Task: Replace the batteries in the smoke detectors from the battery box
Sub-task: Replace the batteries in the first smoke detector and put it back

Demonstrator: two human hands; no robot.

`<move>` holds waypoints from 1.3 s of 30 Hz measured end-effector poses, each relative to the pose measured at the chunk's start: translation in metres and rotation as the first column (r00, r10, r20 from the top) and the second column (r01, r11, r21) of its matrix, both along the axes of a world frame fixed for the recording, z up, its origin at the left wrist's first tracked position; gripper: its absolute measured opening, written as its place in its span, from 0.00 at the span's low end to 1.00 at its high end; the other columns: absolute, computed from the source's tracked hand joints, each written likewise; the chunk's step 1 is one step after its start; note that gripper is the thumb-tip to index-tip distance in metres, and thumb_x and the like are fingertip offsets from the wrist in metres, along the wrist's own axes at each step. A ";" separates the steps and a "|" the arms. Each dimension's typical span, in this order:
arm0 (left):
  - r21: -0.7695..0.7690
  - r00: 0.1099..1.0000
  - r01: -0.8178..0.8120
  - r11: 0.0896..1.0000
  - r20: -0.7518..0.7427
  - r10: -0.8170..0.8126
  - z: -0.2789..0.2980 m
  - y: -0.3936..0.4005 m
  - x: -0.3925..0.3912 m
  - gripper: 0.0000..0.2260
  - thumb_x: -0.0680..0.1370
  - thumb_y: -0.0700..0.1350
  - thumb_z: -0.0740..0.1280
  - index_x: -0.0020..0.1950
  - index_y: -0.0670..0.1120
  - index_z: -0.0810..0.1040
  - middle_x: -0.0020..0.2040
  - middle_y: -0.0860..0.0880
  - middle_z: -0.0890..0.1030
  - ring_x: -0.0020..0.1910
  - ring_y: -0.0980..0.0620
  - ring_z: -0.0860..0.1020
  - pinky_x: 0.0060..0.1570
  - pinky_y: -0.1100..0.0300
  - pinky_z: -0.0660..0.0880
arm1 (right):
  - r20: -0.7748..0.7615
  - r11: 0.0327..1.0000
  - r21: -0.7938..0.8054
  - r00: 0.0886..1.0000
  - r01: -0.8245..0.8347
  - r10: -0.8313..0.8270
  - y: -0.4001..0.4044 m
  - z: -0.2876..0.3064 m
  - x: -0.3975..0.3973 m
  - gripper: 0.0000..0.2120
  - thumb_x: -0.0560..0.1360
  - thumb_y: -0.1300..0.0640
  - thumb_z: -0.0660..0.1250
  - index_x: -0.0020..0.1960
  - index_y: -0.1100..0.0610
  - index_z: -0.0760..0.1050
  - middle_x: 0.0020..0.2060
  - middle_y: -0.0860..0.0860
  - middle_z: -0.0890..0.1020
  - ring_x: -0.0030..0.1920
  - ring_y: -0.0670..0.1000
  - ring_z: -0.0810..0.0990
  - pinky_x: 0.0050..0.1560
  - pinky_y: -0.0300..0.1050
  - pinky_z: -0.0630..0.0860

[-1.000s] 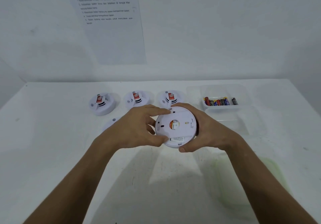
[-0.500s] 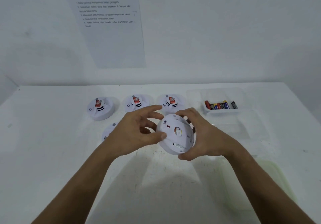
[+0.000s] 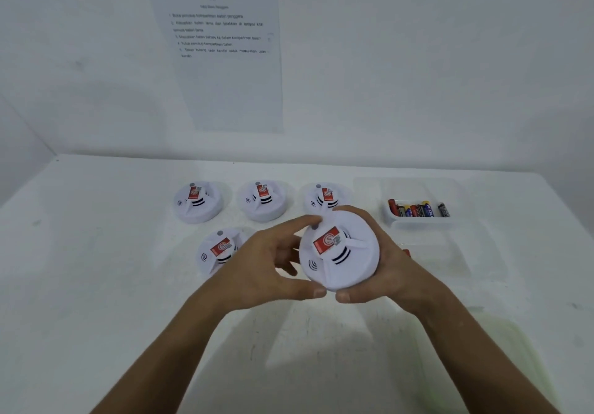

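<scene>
I hold a white round smoke detector (image 3: 344,257) above the table, its front with the red sticker facing up. My left hand (image 3: 266,269) grips its left rim and my right hand (image 3: 389,266) cups its right side. Three more detectors stand in a back row (image 3: 197,203), (image 3: 263,200), (image 3: 324,196), and a fourth detector (image 3: 217,249) lies left of my left hand. The clear battery box (image 3: 418,221) at the back right holds several batteries (image 3: 418,210).
A second clear tray (image 3: 450,253) sits in front of the battery box, with a small red item at its left edge behind my right hand. A pale green lid (image 3: 482,349) lies under my right forearm. A printed instruction sheet (image 3: 221,47) hangs on the wall.
The detector in my hands has been turned over: its back faced up before, now its front with the red sticker faces up. Both hands stayed on it.
</scene>
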State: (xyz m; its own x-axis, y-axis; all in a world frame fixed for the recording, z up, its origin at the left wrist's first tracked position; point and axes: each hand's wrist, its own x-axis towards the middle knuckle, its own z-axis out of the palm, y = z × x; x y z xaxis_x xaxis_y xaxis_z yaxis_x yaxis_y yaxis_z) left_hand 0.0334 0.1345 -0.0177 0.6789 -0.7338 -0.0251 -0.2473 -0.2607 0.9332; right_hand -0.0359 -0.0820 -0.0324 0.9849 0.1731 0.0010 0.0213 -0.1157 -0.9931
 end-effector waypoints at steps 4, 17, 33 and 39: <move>-0.030 0.998 -0.046 0.999 0.047 0.047 0.002 0.003 -0.001 0.34 0.65 0.43 0.81 0.69 0.53 0.73 0.52 0.55 0.84 0.47 0.48 0.83 0.45 0.58 0.81 | 0.033 0.990 -0.136 0.999 0.047 -0.043 -0.004 -0.003 0.000 0.49 0.57 0.66 0.82 0.72 0.55 0.63 0.66 0.51 0.75 0.67 0.51 0.75 0.62 0.47 0.77; 0.088 0.935 -0.064 0.994 0.352 0.029 0.004 0.007 -0.005 0.28 0.63 0.55 0.77 0.62 0.63 0.74 0.45 0.59 0.81 0.42 0.52 0.77 0.41 0.61 0.78 | 0.157 0.959 -0.243 0.982 0.144 -0.107 0.003 -0.015 -0.009 0.48 0.56 0.60 0.84 0.71 0.53 0.66 0.64 0.48 0.75 0.65 0.45 0.75 0.62 0.34 0.74; 0.091 0.939 -0.105 0.990 0.336 0.069 -0.018 0.017 -0.002 0.32 0.62 0.61 0.75 0.65 0.61 0.74 0.48 0.60 0.81 0.44 0.50 0.78 0.44 0.55 0.80 | 0.145 0.945 -0.290 0.983 0.150 -0.111 0.013 -0.023 -0.007 0.47 0.58 0.57 0.84 0.72 0.51 0.65 0.65 0.45 0.74 0.66 0.45 0.74 0.66 0.42 0.74; 0.091 0.934 -0.118 0.989 0.349 0.079 -0.016 0.019 -0.002 0.32 0.61 0.60 0.75 0.65 0.60 0.74 0.47 0.60 0.81 0.44 0.51 0.78 0.44 0.56 0.80 | 0.142 0.941 -0.303 0.984 0.149 -0.110 0.013 -0.022 -0.006 0.48 0.58 0.56 0.84 0.72 0.50 0.65 0.66 0.45 0.74 0.66 0.45 0.73 0.66 0.45 0.74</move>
State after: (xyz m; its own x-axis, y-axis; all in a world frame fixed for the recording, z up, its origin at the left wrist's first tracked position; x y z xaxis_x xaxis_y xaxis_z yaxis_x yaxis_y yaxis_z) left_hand 0.0317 0.1539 -0.0337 0.7287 -0.6689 0.1468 -0.5154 -0.3945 0.7608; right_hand -0.0415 -0.0685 -0.0543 0.9946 0.0550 0.0883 0.1034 -0.4284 -0.8976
